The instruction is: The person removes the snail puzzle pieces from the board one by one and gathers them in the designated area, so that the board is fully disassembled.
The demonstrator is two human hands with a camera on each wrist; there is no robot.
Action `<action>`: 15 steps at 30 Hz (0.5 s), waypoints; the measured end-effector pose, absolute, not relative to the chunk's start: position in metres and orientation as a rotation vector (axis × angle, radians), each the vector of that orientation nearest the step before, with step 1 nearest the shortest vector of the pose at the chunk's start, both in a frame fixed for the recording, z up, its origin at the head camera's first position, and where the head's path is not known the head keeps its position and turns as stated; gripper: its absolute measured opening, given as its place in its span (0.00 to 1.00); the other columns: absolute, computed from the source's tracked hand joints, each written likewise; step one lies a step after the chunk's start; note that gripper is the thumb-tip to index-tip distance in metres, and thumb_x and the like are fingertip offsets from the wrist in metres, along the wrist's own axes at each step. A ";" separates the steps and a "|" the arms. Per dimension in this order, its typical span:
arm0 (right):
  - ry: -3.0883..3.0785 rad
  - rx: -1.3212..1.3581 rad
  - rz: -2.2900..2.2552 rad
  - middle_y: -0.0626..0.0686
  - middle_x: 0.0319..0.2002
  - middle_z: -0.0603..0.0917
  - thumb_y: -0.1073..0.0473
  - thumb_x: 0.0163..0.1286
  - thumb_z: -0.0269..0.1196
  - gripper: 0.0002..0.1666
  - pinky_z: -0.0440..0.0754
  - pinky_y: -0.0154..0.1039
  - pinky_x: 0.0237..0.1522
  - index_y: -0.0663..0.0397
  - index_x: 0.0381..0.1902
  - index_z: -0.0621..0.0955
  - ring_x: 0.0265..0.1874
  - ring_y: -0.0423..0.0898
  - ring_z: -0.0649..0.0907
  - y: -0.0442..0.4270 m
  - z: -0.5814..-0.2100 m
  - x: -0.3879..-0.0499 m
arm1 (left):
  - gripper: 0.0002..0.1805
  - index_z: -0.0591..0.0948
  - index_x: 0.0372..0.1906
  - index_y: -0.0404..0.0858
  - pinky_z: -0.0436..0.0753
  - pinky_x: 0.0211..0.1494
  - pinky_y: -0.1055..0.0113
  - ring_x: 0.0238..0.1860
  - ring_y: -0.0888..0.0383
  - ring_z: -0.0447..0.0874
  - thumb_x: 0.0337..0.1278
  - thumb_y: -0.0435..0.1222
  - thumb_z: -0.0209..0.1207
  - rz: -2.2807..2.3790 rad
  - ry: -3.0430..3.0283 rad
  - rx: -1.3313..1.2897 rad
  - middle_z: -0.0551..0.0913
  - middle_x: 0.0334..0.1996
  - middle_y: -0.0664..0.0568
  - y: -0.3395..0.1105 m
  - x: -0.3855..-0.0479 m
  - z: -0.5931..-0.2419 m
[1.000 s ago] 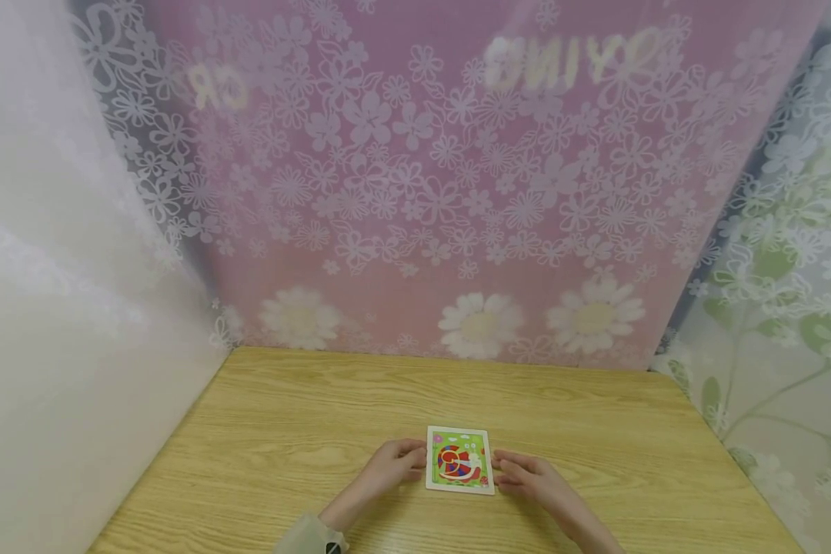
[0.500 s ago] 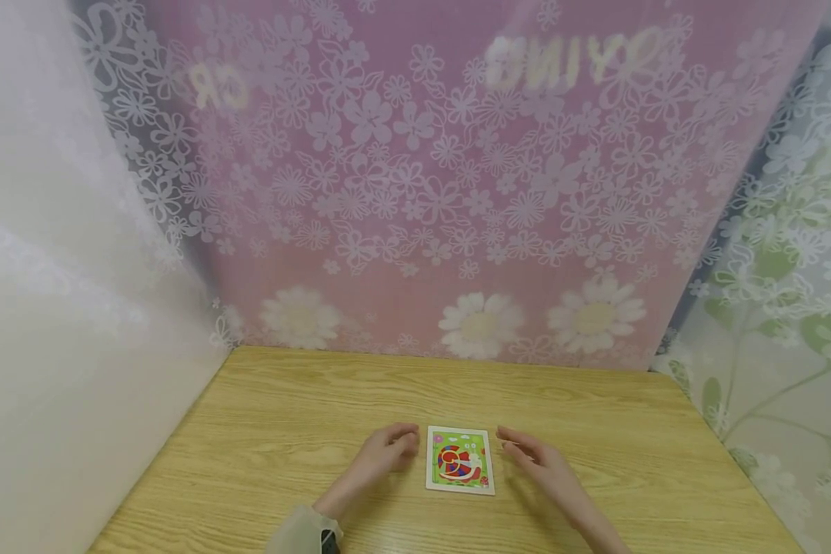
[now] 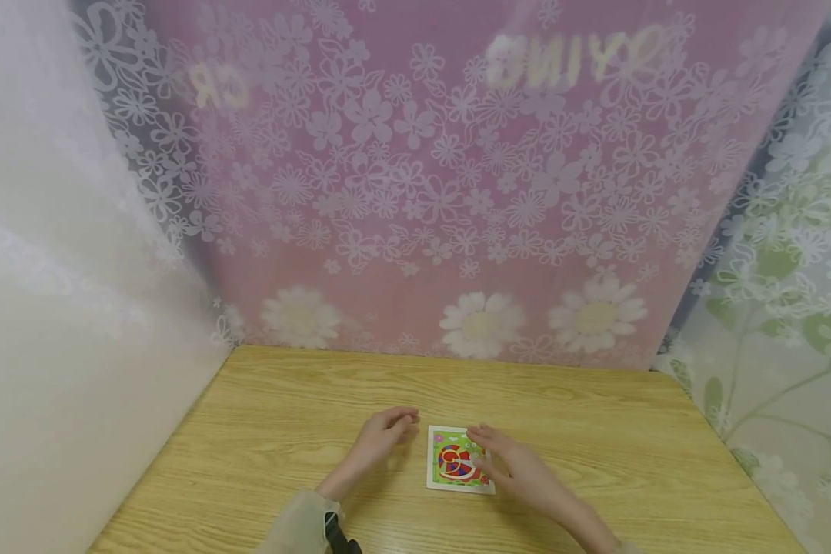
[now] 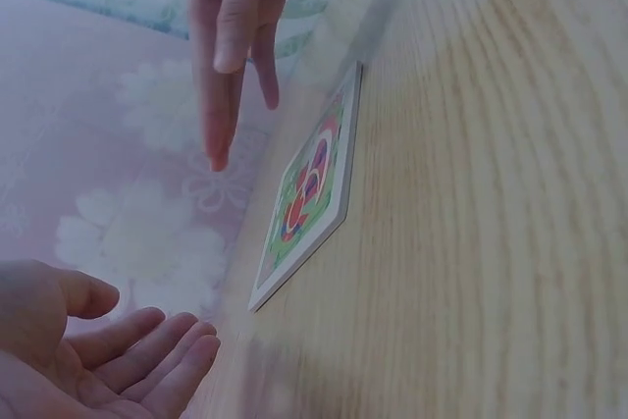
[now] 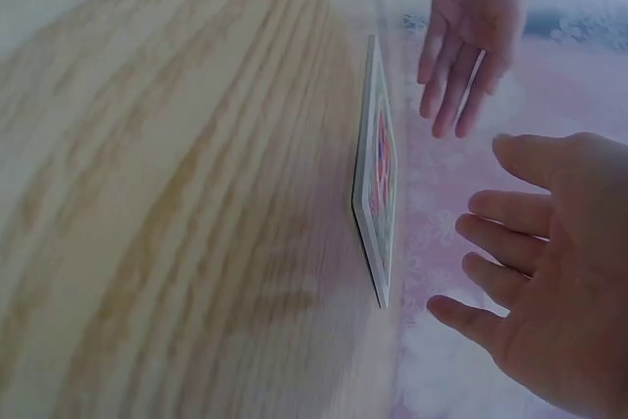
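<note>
A flat square picture puzzle (image 3: 450,475) with a pale frame lies on the wooden table, showing a red and blue snail on green. My left hand (image 3: 379,442) hovers left of it, fingers relaxed and holding nothing. Over the puzzle's right edge hangs my right hand (image 3: 519,469), hiding part of that side from the head camera. Seen from the left wrist, the puzzle (image 4: 312,183) lies flat, apart from both hands. In the right wrist view, the fingers of my right hand (image 5: 549,252) are spread in the air above the puzzle (image 5: 378,174).
The wooden table (image 3: 305,392) runs back to a pink floral curtain (image 3: 415,192). A whitish sheet (image 3: 76,308) bounds the left side, and a leaf-patterned sheet (image 3: 789,346) the right. A dark band (image 3: 335,531) circles the left wrist.
Both hands have drawn away from the puzzle's sides. The left then moved slightly farther back, and the right came leftward over the puzzle's right edge. The puzzle stays put.
</note>
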State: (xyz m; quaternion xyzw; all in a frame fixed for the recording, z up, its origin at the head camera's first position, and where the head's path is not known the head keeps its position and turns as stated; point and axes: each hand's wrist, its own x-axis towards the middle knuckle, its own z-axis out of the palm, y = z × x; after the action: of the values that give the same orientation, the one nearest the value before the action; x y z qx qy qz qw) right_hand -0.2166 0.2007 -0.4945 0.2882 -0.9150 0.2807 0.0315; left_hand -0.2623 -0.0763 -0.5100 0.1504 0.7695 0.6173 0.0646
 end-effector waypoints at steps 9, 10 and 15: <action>-2.893 1.165 0.562 0.61 0.74 0.67 0.42 0.77 0.57 0.38 0.72 0.66 0.64 0.60 0.74 0.69 0.73 0.63 0.67 0.194 -0.501 -0.216 | 0.20 0.76 0.62 0.23 0.84 0.56 0.49 0.56 0.38 0.83 0.78 0.34 0.51 1.848 2.374 0.486 0.82 0.56 0.33 -0.076 -0.271 -0.508; -2.888 1.186 0.557 0.62 0.74 0.67 0.42 0.77 0.57 0.38 0.71 0.67 0.64 0.60 0.74 0.69 0.72 0.64 0.67 0.194 -0.501 -0.215 | 0.20 0.77 0.62 0.23 0.85 0.56 0.49 0.55 0.39 0.83 0.78 0.35 0.51 1.837 2.387 0.487 0.82 0.56 0.33 -0.076 -0.273 -0.508; -2.919 1.228 0.475 0.60 0.76 0.65 0.41 0.77 0.57 0.40 0.67 0.70 0.66 0.59 0.76 0.66 0.74 0.62 0.65 0.192 -0.499 -0.212 | 0.20 0.78 0.62 0.26 0.85 0.55 0.52 0.54 0.41 0.84 0.79 0.36 0.50 1.773 2.436 0.448 0.84 0.55 0.37 -0.075 -0.280 -0.507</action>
State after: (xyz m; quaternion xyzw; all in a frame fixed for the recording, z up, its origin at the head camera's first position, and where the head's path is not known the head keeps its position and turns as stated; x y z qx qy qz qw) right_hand -0.2121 0.1921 -0.4989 0.3832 -0.9112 0.1484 -0.0302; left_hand -0.2800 -0.0749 -0.5071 0.1469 0.7988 0.5814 0.0478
